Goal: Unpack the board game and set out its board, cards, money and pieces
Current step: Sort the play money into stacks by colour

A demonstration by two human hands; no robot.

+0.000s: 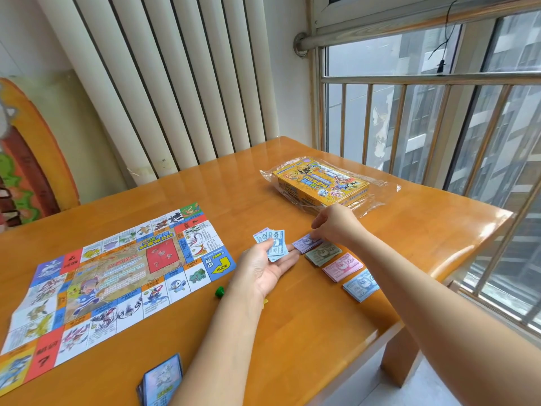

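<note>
Hands first: I see the left hand palm up, thumb pinning loose blue notes. The right hand pinches the purple notes on the table. Beside them, a green pile, pink pile and blue pile run toward the right edge. The box sits in its wrapper near the far edge, the board lies toward the left edge, and the cards are at the near edge.

Bare bench strip between board and money piles; green pawn stands in it. Open bench beyond board. Far right: game box on plastic wrap; card deck at near edge.
</note>
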